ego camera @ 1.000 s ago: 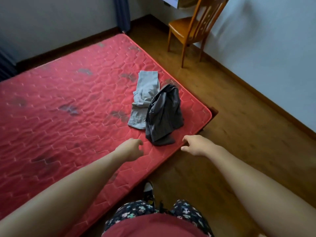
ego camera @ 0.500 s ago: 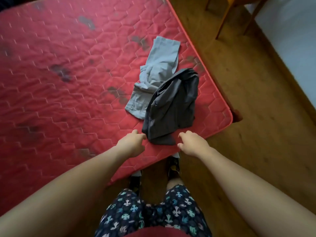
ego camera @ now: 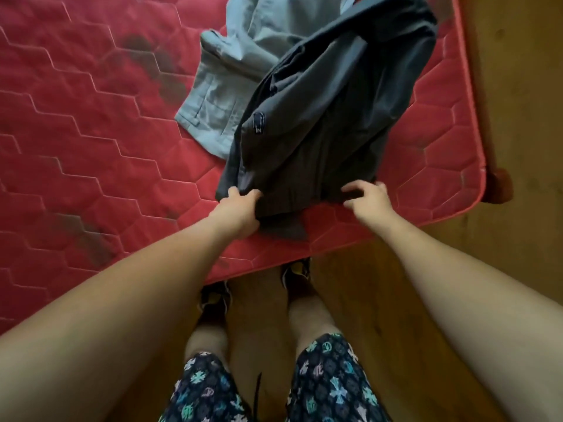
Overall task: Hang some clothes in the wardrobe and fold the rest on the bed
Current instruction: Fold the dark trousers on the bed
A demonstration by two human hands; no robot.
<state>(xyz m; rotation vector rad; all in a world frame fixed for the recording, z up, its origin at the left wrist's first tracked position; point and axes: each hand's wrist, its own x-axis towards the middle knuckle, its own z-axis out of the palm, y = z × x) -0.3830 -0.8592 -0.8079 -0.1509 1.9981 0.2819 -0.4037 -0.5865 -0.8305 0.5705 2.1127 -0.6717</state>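
Note:
A dark grey garment (ego camera: 329, 123) lies crumpled on the red mattress (ego camera: 91, 132), close to its near right corner. It partly covers a light grey garment (ego camera: 225, 86) to its left. My left hand (ego camera: 240, 211) grips the dark garment's near left edge, thumb on top and the fabric bunched up. My right hand (ego camera: 368, 199) is at the near right edge of the same garment. Its fingers are curved and its thumb is held apart from them, over the fabric.
The quilted mattress has dark stains (ego camera: 158, 62) and ends just in front of my feet (ego camera: 295, 269). A wooden floor (ego camera: 511, 147) runs along the right side. A wooden bed-frame corner (ego camera: 499, 184) sticks out past the mattress corner.
I have leaned in and the view has tilted down over the clothes. Both hands moved forward to the dark garment's near edge, and my left hand took hold of it.

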